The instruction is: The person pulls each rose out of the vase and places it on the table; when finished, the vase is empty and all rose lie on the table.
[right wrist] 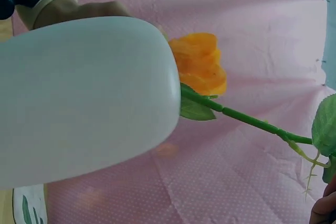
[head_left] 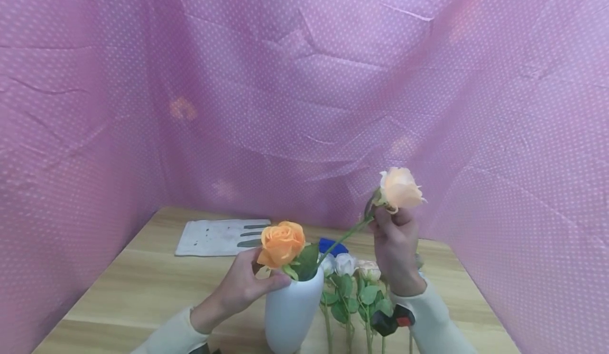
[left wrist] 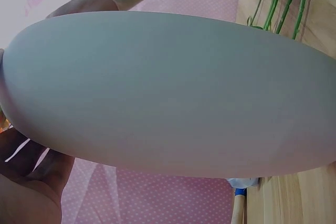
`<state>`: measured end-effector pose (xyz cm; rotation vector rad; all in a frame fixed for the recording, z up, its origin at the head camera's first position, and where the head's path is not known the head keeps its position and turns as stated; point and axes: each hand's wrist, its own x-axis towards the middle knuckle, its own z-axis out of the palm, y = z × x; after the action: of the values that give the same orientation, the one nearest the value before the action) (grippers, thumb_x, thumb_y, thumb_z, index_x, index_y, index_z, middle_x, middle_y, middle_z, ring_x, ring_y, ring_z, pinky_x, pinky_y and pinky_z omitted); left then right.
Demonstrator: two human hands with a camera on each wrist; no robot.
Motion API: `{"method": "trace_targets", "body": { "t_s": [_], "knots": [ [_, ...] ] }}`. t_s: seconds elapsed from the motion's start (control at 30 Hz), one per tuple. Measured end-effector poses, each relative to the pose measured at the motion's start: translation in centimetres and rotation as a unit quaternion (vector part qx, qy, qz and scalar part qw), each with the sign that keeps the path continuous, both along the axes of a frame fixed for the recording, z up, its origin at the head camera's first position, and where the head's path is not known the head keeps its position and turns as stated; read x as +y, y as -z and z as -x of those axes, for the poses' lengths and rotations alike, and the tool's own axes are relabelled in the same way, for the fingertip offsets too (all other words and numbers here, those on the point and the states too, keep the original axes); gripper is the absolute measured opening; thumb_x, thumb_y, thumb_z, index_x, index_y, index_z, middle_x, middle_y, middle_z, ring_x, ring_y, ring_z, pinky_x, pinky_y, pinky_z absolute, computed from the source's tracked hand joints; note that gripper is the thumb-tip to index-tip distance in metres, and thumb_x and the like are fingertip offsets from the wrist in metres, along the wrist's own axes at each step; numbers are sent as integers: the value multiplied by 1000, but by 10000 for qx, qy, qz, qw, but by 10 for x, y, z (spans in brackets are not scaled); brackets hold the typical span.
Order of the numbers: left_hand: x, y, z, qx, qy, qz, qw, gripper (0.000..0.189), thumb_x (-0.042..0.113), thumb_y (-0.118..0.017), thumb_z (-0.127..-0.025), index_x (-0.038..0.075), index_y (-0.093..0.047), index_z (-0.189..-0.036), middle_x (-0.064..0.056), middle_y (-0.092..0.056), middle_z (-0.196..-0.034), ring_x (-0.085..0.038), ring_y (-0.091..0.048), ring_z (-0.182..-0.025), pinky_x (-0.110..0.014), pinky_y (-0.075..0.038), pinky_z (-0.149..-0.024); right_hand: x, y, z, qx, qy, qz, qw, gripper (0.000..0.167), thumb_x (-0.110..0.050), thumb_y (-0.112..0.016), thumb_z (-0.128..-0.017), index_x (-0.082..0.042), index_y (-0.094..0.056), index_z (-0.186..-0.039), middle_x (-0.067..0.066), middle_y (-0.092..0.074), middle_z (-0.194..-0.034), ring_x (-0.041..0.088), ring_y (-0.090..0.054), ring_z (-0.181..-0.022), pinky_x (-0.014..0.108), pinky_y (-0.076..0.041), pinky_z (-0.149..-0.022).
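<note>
A white vase (head_left: pixel 292 314) stands in front of me, with an orange rose (head_left: pixel 283 244) at its mouth and a green leaf beside the bloom. My left hand (head_left: pixel 242 285) grips the vase near its rim, the thumb along the front and the other fingers partly hidden behind the rose. Up and to the right, my right hand (head_left: pixel 396 240) pinches a pale peach rose (head_left: pixel 401 187) just under its bloom. The green stem (right wrist: pixel 252 121) of that rose slants down to the vase mouth, its lower end hidden inside.
Several white and cream roses (head_left: pixel 345 264) with leafy stems lie right of the vase on the wooden table (head_left: pixel 138 290). Behind them is a blue object (head_left: pixel 333 247). A white patterned cloth (head_left: pixel 214 238) lies at the back left. Pink dotted fabric (head_left: pixel 304 105) hangs around the table.
</note>
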<state>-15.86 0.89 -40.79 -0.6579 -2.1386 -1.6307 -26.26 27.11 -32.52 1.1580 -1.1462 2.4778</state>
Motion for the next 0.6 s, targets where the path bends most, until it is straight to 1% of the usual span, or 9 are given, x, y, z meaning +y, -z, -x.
{"method": "trace_targets", "body": {
  "t_s": [0.07,0.1,0.23,0.3,0.43,0.53,0.6],
  "knots": [
    [0,0,-1,-43,-9,-11,10000,51,13,-75,-90,16,-58,-138,-3,-69,-134,-9,-64,-122,-28,-53,-106,2,-1,2,14,29,35,10000,27,6,-50,-101,-9,-71,-92,-3,-74,-89,6,-68,-79,16,-57,-76],
    [0,-1,-1,-38,-15,-11,10000,51,13,-75,-90,16,-58,-138,-3,-69,-134,-9,-64,-122,-28,-53,-106,3,-2,2,-32,-32,145,9999,26,6,-51,-101,-7,-72,-92,-1,-75,-89,7,-68,-79,16,-58,-75],
    [1,-1,-2,15,-13,-25,10000,51,12,-75,-90,14,-58,-138,-5,-69,-134,-9,-64,-122,-28,-53,-106,8,-5,5,-257,-57,437,9987,22,6,-54,-100,-2,-72,-90,2,-74,-86,9,-67,-75,17,-57,-72],
    [1,-1,-2,53,11,-38,10000,52,11,-75,-90,13,-58,-138,-6,-69,-133,-10,-64,-122,-27,-53,-106,11,-7,6,-425,-132,620,9971,21,7,-54,-99,1,-72,-91,5,-74,-85,10,-66,-74,18,-57,-71],
    [1,-1,-2,26,53,-85,9999,52,11,-75,-90,14,-58,-138,-6,-69,-133,-9,-64,-122,-26,-52,-106,17,-11,10,-705,-78,799,9943,16,5,-55,-99,2,-70,-93,6,-73,-85,11,-66,-74,19,-57,-70],
    [2,0,-3,9,62,-86,9999,51,11,-75,-90,14,-58,-138,-6,-69,-133,-9,-64,-122,-26,-52,-106,23,-13,15,-1029,1,1035,9893,13,4,-58,-98,3,-70,-93,8,-72,-84,13,-65,-72,19,-57,-68],
    [3,0,-4,5,52,-77,10000,51,12,-75,-90,13,-58,-138,-6,-69,-133,-10,-65,-121,-26,-53,-106,28,-15,19,-1327,68,1191,9840,10,3,-60,-97,2,-70,-94,7,-71,-83,13,-64,-70,19,-56,-66]
  ]
}}
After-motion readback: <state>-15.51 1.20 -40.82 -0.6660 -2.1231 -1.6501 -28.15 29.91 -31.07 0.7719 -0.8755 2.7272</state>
